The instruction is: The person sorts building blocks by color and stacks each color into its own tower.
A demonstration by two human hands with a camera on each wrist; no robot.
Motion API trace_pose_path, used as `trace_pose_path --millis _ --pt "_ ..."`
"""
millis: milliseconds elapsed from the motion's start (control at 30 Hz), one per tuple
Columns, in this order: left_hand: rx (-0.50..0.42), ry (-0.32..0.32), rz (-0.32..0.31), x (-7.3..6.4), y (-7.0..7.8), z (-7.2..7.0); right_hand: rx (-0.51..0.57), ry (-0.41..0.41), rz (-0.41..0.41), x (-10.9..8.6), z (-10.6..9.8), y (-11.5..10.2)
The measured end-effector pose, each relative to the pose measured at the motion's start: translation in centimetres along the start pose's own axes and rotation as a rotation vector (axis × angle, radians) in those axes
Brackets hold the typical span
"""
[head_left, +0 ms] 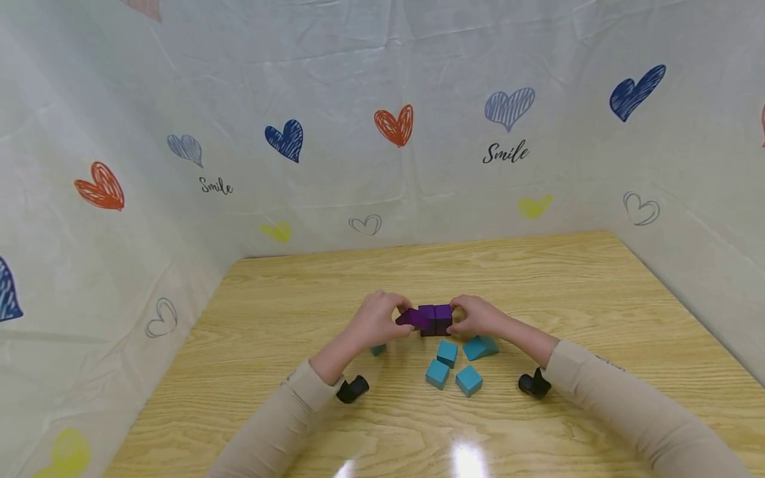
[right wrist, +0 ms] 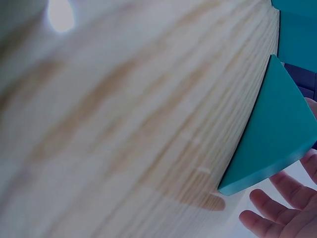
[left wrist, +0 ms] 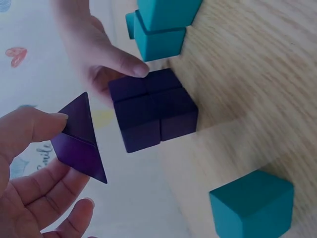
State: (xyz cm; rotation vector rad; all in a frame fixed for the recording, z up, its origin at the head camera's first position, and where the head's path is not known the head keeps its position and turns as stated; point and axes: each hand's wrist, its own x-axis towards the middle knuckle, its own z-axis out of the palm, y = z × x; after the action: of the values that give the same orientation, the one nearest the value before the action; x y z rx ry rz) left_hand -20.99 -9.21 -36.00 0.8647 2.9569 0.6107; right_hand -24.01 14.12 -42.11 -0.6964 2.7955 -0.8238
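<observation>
My left hand (head_left: 376, 318) pinches a purple triangular block (left wrist: 81, 129) between thumb and fingers, raised just left of a group of purple cubes (left wrist: 153, 111). In the left wrist view a gap shows between that block and the cubes, which sit pressed together with seams between them. From the other side, my right hand (head_left: 478, 315) grips the right end of the group, its thumb lying along one edge. Its other fingers are partly hidden behind the cubes. A teal triangular block (right wrist: 270, 134) stands on the table close to the right hand.
Several teal cubes (head_left: 469, 380) lie on the wooden table (head_left: 287, 425) nearer to me than the purple group. Another teal block (head_left: 378, 349) is partly hidden below the left hand. A white cloth (head_left: 442, 219) with printed hearts hangs behind the table and along both sides.
</observation>
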Motion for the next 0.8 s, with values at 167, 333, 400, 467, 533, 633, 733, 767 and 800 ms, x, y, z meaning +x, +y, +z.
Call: trace_pose_path --millis 167,333,400,467,533,633,733,767,800 --pt "-0.004 0.007 0.005 0.6 0.3 -0.4 0.01 -0.003 -0.002 -0.2 -0.1 0.0" --pt "-0.019 0.01 0.018 1.6 0.3 -0.4 0.011 -0.001 -0.021 -0.2 -0.2 0.0" --pt "-0.025 0.002 0.02 2.1 0.3 -0.4 0.017 -0.003 -0.024 -0.1 -0.3 0.0" --pt "-0.032 -0.009 0.019 2.5 0.3 -0.4 0.025 -0.004 -0.027 -0.1 -0.3 0.0" --pt "-0.03 -0.018 0.019 3.0 0.3 -0.2 0.03 -0.006 -0.026 -0.1 -0.3 0.0" --pt "-0.024 -0.028 0.023 3.7 0.3 0.1 0.03 -0.005 -0.033 0.0 -0.3 0.1" --pt "-0.03 -0.032 0.032 4.1 0.3 0.4 0.029 -0.006 -0.04 0.0 -0.3 0.1" --pt "-0.034 -0.034 0.033 4.2 0.4 0.5 0.031 -0.006 -0.043 0.0 -0.3 0.1" --pt "-0.036 -0.035 0.034 4.3 0.4 0.6 0.033 -0.007 -0.043 0.0 -0.3 0.1"
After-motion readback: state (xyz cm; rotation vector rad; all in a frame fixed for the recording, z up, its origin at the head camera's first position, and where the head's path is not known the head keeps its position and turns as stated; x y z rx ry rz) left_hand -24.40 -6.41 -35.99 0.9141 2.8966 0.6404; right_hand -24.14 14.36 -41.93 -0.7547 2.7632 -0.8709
